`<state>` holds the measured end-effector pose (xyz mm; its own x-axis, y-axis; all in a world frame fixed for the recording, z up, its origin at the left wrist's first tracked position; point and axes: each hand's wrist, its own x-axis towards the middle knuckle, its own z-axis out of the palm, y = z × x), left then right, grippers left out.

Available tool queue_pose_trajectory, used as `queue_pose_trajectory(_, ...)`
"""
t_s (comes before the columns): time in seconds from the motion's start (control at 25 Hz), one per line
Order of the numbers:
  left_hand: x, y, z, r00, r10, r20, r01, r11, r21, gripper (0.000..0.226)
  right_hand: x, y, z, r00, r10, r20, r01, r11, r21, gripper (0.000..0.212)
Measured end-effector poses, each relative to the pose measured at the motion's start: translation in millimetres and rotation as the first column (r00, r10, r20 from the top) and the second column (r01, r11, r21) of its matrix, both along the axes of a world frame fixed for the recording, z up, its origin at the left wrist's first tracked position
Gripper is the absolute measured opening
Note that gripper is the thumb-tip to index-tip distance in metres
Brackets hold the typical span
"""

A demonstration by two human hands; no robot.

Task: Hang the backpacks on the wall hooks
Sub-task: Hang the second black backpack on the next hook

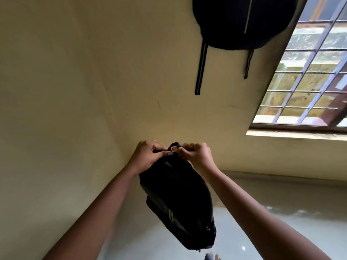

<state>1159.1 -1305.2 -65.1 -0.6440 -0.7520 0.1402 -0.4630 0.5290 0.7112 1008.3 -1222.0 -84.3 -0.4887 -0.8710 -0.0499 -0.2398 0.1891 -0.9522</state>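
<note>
1. Backpack (178, 199), black, one item: we hold it in the air below and to the left of the window (309, 81), clear of the floor (281, 222).
2. Carry loop (174, 145): it stands up from the top of the Backpack, between our two hands.
3. Left hand (148, 156): thumb and fingers are curled, pinching the carry loop at its left foot.
4. Right hand (195, 156): it is curled likewise, pinching the loop's right side. The two hands almost meet, and we judge that they are spreading the loop.
5. Long axis: it runs from the loop down toward us, with the bottom end swung a little toward the window side. Both hands are at the top end, equally near.
6. Hung backpack (242, 21), dark: it is against the wall (75, 72) beside the window's upper left corner, well above the loop. Its hook is past the frame's top edge, and we see no free hook. We judge the loop must travel upward along the wall.
7. Straps (201, 70), two: they dangle from the hung backpack, left of the window.
8. Writing: we can read none. A pale greenish mark low on the Backpack is too blurred to tell.
</note>
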Motion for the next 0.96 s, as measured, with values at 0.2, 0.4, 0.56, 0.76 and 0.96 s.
queue_pose_trajectory(0.2, -9.5, -19.6, 41.3, 0.986, 0.097, -0.136, -0.123, 0.973, -0.196, 0.017, -4.6, -22.0, 43.8, 0.983, 0.005, -0.183, -0.028, 0.992, -0.125, 0.018)
queue_pose_trajectory(0.4, -29.0, -48.2, 95.3, 0.961, 0.171, -0.218, -0.232, 0.928, -0.292, 0.020, -20.3, -64.6, 109.5, 0.954, 0.008, -0.299, -0.055, 0.987, -0.149, 0.017)
queue_pose_trajectory(0.56, -59.7, -90.5, 168.6, 0.896, 0.232, -0.378, -0.343, 0.903, -0.258, 0.023, -47.3, -109.3, 189.9, 0.911, -0.037, -0.410, -0.071, 0.967, -0.244, 0.014)
queue_pose_trajectory(0.76, -101.5, -146.9, 261.0, 0.837, 0.194, -0.511, -0.334, 0.922, -0.197, 0.018, -91.2, -163.1, 286.5, 0.888, -0.090, -0.451, -0.082, 0.934, -0.348, 0.010)
queue_pose_trajectory(0.96, -155.4, -188.3, 357.2, 0.815, 0.099, -0.571, -0.339, 0.880, -0.331, 0.020, -140.3, -200.3, 382.0, 0.824, -0.220, -0.522, -0.079, 0.868, -0.490, 0.011)
